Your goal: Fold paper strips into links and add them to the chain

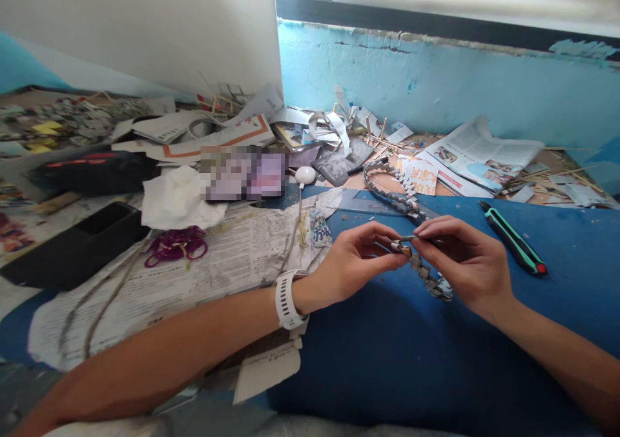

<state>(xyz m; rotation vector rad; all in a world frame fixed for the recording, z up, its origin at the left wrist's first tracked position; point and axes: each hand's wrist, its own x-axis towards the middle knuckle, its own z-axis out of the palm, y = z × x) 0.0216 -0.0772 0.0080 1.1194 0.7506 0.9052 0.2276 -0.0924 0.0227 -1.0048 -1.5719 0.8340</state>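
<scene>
My left hand (363,259), with a white watch (289,299) on its wrist, pinches one end of a folded-paper chain. My right hand (467,263) meets it from the right, thumb and forefinger closed on a thin grey strip (409,238) at that same end. The chain (423,272) is made of grey and white zigzag links. Part of it hangs below my fingers, and another stretch (387,192) curves away behind them across the table. My right palm and fingers hide some of it.
A green and black cutter (516,240) lies right of my right hand. Newspaper (232,243), purple cord (177,246), a black box (72,243) and white tissue (181,198) lie to the left. Paper scraps and thin sticks line the back by the blue wall (411,88).
</scene>
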